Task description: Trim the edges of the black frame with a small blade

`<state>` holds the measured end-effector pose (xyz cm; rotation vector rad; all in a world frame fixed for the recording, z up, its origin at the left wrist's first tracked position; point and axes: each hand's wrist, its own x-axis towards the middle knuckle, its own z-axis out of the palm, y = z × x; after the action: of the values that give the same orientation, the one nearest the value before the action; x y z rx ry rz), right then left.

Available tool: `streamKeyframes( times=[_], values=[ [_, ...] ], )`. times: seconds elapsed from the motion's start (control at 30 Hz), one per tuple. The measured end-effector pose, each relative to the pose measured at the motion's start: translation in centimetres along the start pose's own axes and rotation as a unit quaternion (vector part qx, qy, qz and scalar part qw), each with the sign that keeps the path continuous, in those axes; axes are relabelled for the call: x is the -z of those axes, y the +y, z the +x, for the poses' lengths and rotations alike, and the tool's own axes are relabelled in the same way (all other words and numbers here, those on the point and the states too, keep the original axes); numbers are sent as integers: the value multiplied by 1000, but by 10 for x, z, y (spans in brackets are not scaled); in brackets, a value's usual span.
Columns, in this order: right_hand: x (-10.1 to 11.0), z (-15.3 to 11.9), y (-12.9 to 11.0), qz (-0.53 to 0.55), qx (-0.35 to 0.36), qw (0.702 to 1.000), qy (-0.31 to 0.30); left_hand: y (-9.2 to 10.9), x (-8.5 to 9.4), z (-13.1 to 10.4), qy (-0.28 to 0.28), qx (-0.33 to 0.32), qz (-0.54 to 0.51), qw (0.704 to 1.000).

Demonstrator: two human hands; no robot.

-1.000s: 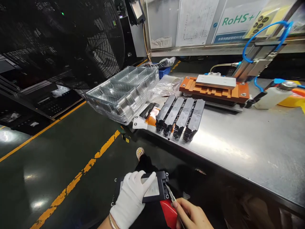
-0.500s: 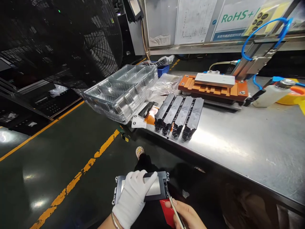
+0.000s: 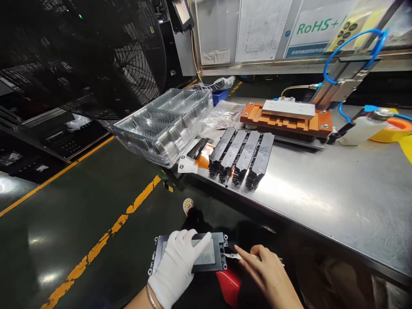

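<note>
Lower centre: gloved left hand [image 3: 175, 268] grips the black part [image 3: 189, 256], bare right hand [image 3: 268, 274] pinches a blade [image 3: 232, 255] at its edge; four parts [image 3: 241, 158] sit on the surface [image 3: 337, 201], mid-work.

"RoHS+" in green on white sign [image 3: 317, 26] at 1 o'clock, wall panel. Sheet [image 3: 260, 28] beside it at 12 o'clock: print too small to read.

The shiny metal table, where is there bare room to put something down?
The metal table shows a wide bare patch right of the four black parts and in front of the orange fixture. The far left end is crowded with clear trays, a plastic bag and labels.
</note>
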<state>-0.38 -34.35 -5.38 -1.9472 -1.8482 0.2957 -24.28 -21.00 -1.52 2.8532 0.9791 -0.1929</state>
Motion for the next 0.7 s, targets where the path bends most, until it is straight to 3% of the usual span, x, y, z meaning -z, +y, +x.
streamKeyframes(
  times=[0.27, 0.7],
  values=[
    [-1, 5, 9, -19, 52, 998, -2, -5, 15, 5, -34, -46, -24, 998],
    [-5, 9, 22, 5, 104, 992, -78, -21, 41, 17, -113, -151, -49, 981]
  ],
)
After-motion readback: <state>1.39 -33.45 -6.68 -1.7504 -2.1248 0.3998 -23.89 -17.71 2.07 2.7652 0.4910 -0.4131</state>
